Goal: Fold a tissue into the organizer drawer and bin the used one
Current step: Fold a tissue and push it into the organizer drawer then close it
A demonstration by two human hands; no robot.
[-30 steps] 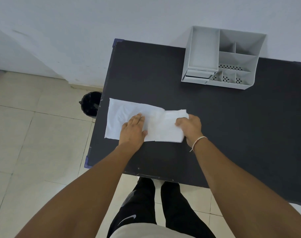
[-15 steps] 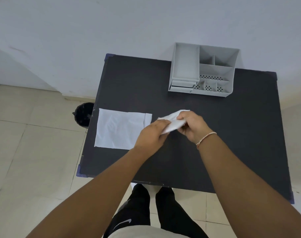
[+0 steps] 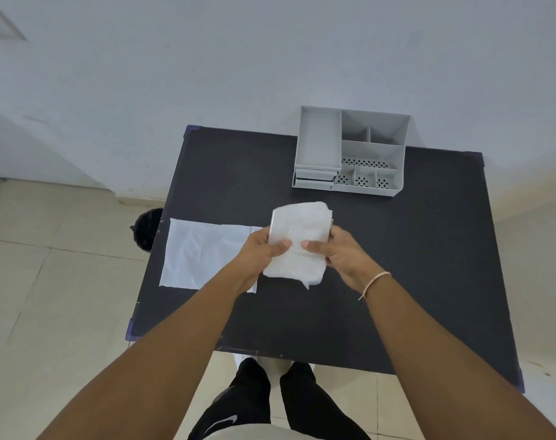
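Head view: both hands are holding a folded tissue [image 3: 297, 239] above the middle of the black tabletop [image 3: 413, 265]. The left hand [image 3: 264, 249] is gripping its 9 o'clock edge; the right hand [image 3: 340, 252] is gripping its 3 o'clock edge, thumbs pressing on top. A flat tissue [image 3: 203, 255] is lying on the tabletop at 9 o'clock of the hands. The grey organizer [image 3: 352, 147] is standing at 12 o'clock by the wall, its drawer [image 3: 314, 176] sitting closed. A black bin [image 3: 148, 230] is standing on the floor at 9 o'clock.
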